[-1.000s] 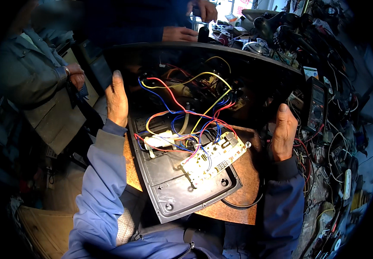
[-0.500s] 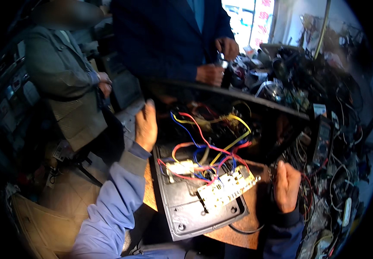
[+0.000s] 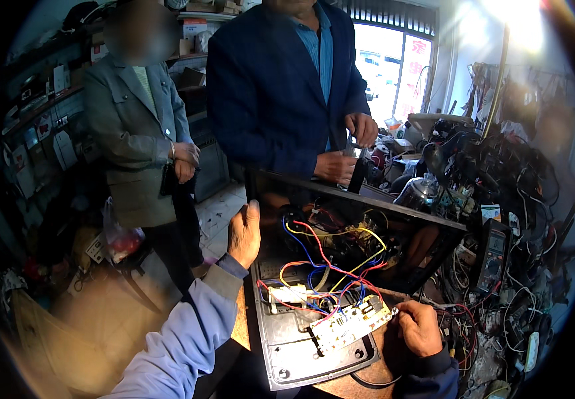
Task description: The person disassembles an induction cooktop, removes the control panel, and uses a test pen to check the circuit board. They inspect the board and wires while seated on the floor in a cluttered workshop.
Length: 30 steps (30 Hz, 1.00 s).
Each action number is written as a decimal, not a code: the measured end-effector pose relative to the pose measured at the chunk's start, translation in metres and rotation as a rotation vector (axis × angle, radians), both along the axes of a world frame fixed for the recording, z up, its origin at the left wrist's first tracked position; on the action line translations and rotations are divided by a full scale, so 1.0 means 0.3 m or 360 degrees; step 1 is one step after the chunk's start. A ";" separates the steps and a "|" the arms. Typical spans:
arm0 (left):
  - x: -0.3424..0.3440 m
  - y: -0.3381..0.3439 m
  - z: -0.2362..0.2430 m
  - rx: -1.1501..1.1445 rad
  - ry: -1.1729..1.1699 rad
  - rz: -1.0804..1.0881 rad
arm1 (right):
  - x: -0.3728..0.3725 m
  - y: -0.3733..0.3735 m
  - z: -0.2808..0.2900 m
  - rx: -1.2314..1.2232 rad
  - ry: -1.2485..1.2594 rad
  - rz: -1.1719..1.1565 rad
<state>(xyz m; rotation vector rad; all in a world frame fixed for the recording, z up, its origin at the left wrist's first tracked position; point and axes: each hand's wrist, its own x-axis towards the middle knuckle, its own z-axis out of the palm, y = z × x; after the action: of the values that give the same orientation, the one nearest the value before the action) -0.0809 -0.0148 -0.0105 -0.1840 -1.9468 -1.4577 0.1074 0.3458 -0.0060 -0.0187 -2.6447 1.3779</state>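
An opened black appliance housing [image 3: 287, 359] rests tilted in front of me, its glossy dark panel [image 3: 427, 249] raised along the far side. My left hand [image 3: 245, 236] grips the left edge of that panel, thumb up; its other fingers are partly hidden. A pale circuit board [image 3: 350, 327] lies across the housing, joined to red, blue and yellow wires [image 3: 330, 256]. Left of the board sits a small white block [image 3: 287, 297]. My right hand [image 3: 422, 328] is closed, with thumb and forefinger at a small silver part [image 3: 395, 311] on the board's right end.
Across from me stands a person in a dark blue jacket [image 3: 267, 86], holding something glassy. Another person in a grey-green jacket [image 3: 128, 126] stands at left. A multimeter [image 3: 493, 256] leans among tangled cables and piled parts on the right. A wooden surface [image 3: 380, 359] shows beneath the housing.
The view has tilted upward, showing more of the room and both people. My right hand has moved from beside the housing to the circuit board's end. My left hand keeps its hold.
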 end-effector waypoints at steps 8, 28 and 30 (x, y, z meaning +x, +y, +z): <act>0.000 0.003 -0.010 0.0057 -0.0045 -0.0049 | 0.012 0.004 -0.007 0.0079 -0.0017 0.0065; -0.049 -0.030 -0.031 0.0311 -0.0120 -0.0149 | 0.019 -0.013 0.093 -0.0537 -0.0259 0.0164; -0.046 -0.035 -0.025 0.0322 -0.0097 -0.0155 | 0.023 -0.017 0.106 -0.0594 -0.0282 0.0161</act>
<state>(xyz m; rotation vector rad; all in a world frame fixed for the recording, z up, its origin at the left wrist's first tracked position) -0.0947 -0.0254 -0.0181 -0.1465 -1.8455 -1.7312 0.1143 0.3406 0.0258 -0.0548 -2.5086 1.9699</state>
